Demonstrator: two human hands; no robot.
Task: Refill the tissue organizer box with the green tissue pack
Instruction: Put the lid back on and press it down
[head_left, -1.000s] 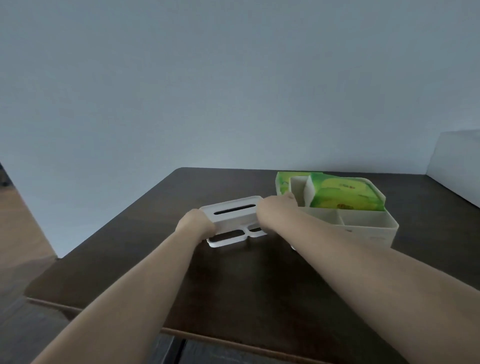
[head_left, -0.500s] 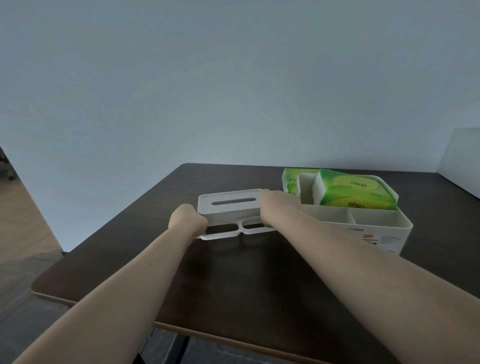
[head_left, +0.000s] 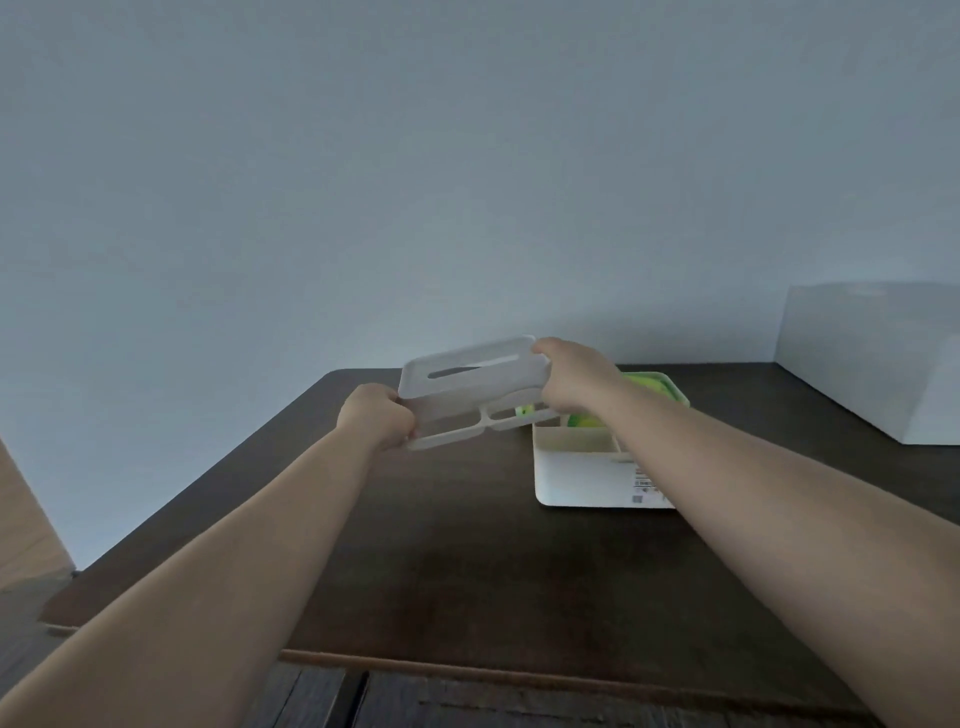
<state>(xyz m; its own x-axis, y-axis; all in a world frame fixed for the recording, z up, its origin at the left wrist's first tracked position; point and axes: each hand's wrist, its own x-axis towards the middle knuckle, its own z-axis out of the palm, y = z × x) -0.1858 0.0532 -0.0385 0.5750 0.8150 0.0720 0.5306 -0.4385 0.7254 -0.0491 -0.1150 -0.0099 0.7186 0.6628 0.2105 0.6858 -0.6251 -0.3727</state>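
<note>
I hold the white organizer lid (head_left: 475, 382), with its long tissue slot and two openings, in the air above the dark table (head_left: 467, 561). My left hand (head_left: 376, 415) grips its near left corner and my right hand (head_left: 571, 376) grips its right end. The lid is tilted and overlaps the left edge of the white organizer box (head_left: 582, 478), which stands on the table to the right. The green tissue pack (head_left: 582, 420) lies inside the box, mostly hidden behind my right wrist.
A large white box (head_left: 878, 358) stands at the table's far right against the pale wall. The table's front edge runs across the bottom, with dark floor below. The left table edge drops off to a wooden floor.
Both hands lifted the lid off the table and carried it up and to the right, until it overlaps the box's left edge. My view has shifted, and my right wrist now hides most of the pack.
</note>
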